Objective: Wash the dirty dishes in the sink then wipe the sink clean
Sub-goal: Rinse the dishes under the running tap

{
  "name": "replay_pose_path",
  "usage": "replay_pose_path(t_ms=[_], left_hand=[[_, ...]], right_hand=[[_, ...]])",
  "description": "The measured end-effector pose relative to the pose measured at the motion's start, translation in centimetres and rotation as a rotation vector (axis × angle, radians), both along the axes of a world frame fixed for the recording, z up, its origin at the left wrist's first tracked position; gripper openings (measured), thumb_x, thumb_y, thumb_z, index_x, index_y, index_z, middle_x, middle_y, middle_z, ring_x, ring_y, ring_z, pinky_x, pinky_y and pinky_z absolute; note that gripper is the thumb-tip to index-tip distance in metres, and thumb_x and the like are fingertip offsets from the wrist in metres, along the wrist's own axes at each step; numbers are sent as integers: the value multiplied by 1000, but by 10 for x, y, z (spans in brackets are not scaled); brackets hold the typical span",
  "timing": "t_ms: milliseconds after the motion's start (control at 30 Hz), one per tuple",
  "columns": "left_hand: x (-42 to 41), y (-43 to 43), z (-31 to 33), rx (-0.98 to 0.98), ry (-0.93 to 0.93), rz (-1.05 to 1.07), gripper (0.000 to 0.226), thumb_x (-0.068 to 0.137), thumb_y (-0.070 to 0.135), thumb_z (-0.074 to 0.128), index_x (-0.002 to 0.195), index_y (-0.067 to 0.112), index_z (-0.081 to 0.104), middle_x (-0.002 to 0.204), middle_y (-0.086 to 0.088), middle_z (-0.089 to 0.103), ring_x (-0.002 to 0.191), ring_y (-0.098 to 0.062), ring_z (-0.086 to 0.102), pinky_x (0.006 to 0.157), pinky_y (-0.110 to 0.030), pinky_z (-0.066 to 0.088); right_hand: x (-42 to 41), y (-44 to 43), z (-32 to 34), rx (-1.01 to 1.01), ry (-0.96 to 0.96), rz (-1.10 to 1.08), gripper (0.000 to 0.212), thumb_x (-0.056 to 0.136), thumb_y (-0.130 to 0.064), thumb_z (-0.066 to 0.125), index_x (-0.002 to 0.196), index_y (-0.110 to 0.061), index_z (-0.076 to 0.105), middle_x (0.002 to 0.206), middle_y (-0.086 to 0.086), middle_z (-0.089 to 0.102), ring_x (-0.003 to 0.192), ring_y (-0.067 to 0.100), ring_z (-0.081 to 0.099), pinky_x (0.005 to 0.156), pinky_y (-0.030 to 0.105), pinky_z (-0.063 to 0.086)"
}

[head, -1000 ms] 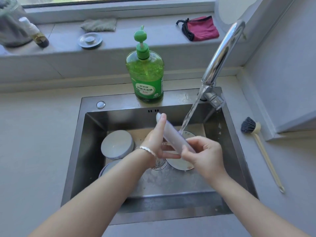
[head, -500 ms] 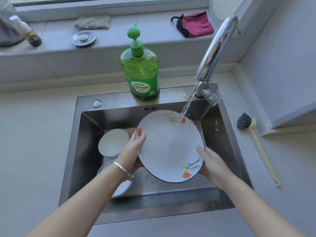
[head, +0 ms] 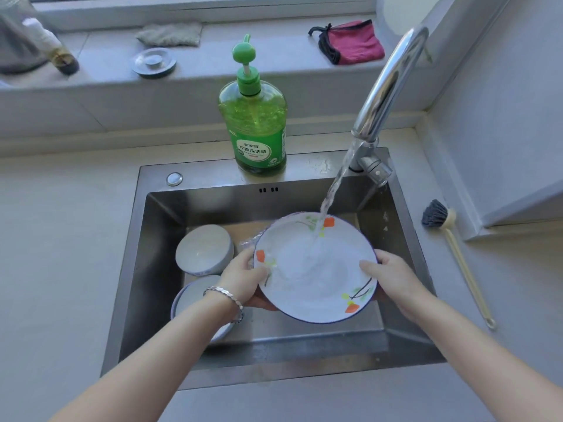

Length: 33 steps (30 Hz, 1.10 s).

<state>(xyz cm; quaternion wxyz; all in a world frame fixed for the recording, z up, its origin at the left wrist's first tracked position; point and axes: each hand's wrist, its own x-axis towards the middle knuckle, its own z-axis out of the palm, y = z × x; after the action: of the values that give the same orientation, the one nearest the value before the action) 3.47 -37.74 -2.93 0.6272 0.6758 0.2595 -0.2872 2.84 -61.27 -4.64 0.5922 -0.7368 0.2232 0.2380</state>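
Note:
A white plate (head: 313,284) with orange flowers and a blue rim is held face up over the steel sink (head: 158,226). My left hand (head: 243,277) grips its left edge, thumb on the face. Its right edge is gripped by my right hand (head: 393,280). Water streams from the chrome tap (head: 387,89) onto the plate's far side and spreads over it. An upside-down white bowl (head: 204,249) sits at the sink's left, and another white dish (head: 190,296) lies in front of it, partly under my left forearm.
A green dish-soap pump bottle (head: 254,126) stands on the sink's back rim. A dish brush (head: 451,251) lies on the counter to the right. On the window ledge are a grey cloth (head: 169,35), a metal sink strainer (head: 154,62), a red cloth (head: 353,42) and a small bottle (head: 58,53).
The plate went from edge-on under the stream to face up. Since half a second ago it sits flatter and the water runs over its middle.

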Motion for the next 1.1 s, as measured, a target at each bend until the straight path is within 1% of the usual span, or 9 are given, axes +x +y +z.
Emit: replay_pose_path(t_ms=[133, 233, 300, 400, 567, 767, 900, 1033, 1100], left_hand=[[2, 11, 5, 370, -90, -177, 16, 94, 8, 43, 101, 15, 56, 87, -9, 66, 73, -34, 68, 59, -44, 58], [6, 18, 3, 502, -98, -275, 21, 91, 5, 36, 98, 12, 55, 84, -18, 68, 60, -38, 68, 53, -48, 57], [12, 21, 0, 591, -100, -350, 26, 85, 1, 33, 99, 7, 53, 78, -22, 66, 52, -37, 66, 51, -49, 56], [24, 22, -6, 794, -152, -490, 24, 84, 1, 36, 101, 6, 51, 85, -22, 63, 64, -38, 65, 58, -43, 56], [42, 23, -17, 1027, -202, -633, 34, 82, -1, 39, 114, 5, 51, 96, -19, 60, 66, -34, 57, 57, -32, 49], [45, 36, -30, 1050, -106, -659, 18, 82, -1, 38, 95, 4, 49, 73, -10, 51, 56, -28, 54, 45, -24, 39], [44, 43, -30, 1014, -80, -607, 13, 83, -1, 36, 76, 9, 40, 70, -11, 51, 57, -29, 59, 47, -26, 45], [43, 49, -31, 1015, -114, -589, 11, 84, 1, 36, 84, 6, 46, 70, -11, 52, 58, -31, 60, 52, -31, 50], [40, 50, -31, 1024, -122, -593, 11, 84, 1, 36, 87, 6, 46, 67, -11, 52, 56, -30, 58, 49, -27, 45]], right_hand=[[-15, 14, -38, 87, 250, 81, 12, 95, -11, 49, 96, -10, 61, 81, 7, 71, 65, 18, 70, 51, 28, 55], [-18, 26, -71, 28, 303, 127, 20, 95, -11, 48, 112, -4, 57, 76, 11, 67, 53, 16, 67, 48, 25, 54], [-18, 26, -98, -165, 261, 197, 25, 95, -11, 46, 116, -3, 56, 85, 12, 65, 65, 19, 66, 59, 28, 54], [-14, 17, -133, -673, 123, 613, 31, 93, -10, 42, 120, -11, 58, 117, 10, 60, 105, 28, 58, 87, 33, 47], [6, 28, -177, -1077, -43, 1093, 33, 91, -5, 44, 124, -7, 47, 126, 13, 48, 117, 29, 46, 92, 38, 39], [14, 46, -219, -1170, -63, 1258, 32, 92, 1, 35, 121, -1, 46, 126, 17, 49, 115, 32, 49, 91, 37, 39], [20, 44, -226, -1120, -93, 1456, 34, 88, 9, 37, 118, 5, 51, 123, 21, 51, 113, 35, 52, 87, 40, 47], [26, 44, -203, -1089, -122, 1554, 33, 88, 9, 38, 119, 6, 51, 123, 21, 53, 114, 35, 52, 85, 41, 48], [29, 47, -184, -1109, -261, 1465, 26, 85, -3, 53, 109, 4, 58, 112, 19, 60, 104, 28, 60, 78, 35, 52]])
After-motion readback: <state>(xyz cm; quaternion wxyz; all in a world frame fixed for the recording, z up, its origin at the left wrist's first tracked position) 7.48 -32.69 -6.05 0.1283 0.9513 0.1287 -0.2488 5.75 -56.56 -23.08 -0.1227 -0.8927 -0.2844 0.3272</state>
